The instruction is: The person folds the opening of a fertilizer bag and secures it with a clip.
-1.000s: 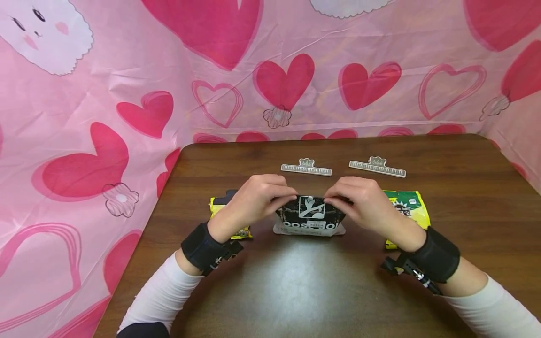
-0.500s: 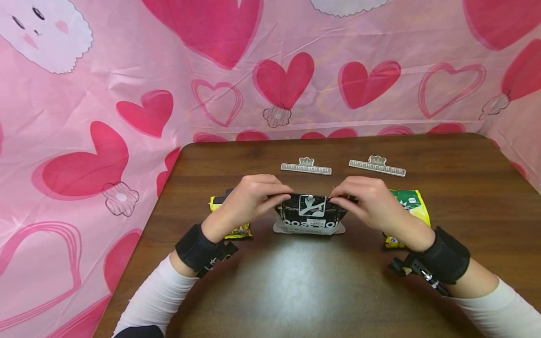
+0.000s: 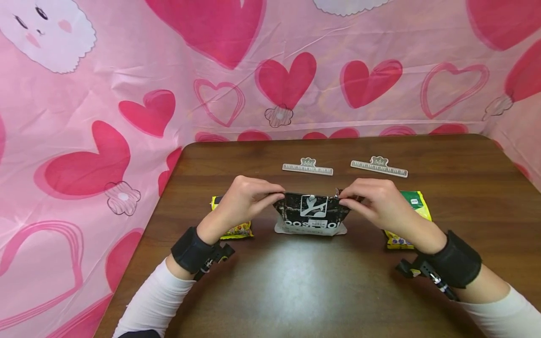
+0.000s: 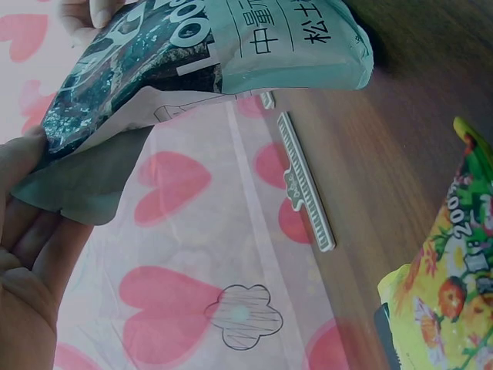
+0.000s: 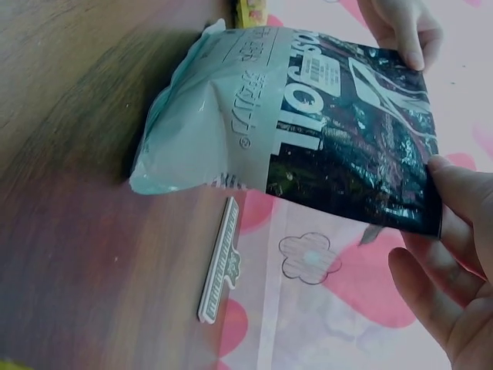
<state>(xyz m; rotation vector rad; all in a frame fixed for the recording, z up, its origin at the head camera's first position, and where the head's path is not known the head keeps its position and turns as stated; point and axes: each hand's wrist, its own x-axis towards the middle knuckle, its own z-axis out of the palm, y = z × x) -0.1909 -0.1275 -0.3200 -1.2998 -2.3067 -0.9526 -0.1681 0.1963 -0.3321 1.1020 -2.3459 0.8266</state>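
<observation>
A soil bag (image 3: 313, 212), black above and pale grey below, stands upright on the table (image 3: 296, 281) with its top edge raised. My left hand (image 3: 245, 199) pinches the top edge at its left end, thumb in front and fingers behind. At the opposite end of that edge, my right hand (image 3: 374, 202) pinches it the same way. White lettering and Chinese characters show on the bag front (image 5: 339, 123) in the right wrist view. From the left wrist, a plain grey inner or back layer (image 4: 85, 181) hangs below the printed front near my fingers.
Behind the bag lie two long clips with piano-key patterns, one left (image 3: 307, 167) and one right (image 3: 379, 166). A yellow flower-printed packet (image 3: 238, 230) lies partly behind my left arm. Another packet, green and yellow (image 3: 419, 206), is partly hidden by my right arm.
Both hands have slid outward along the bag's top edge, left hand to the left and right hand to the right. The bag's base has stayed in place.
</observation>
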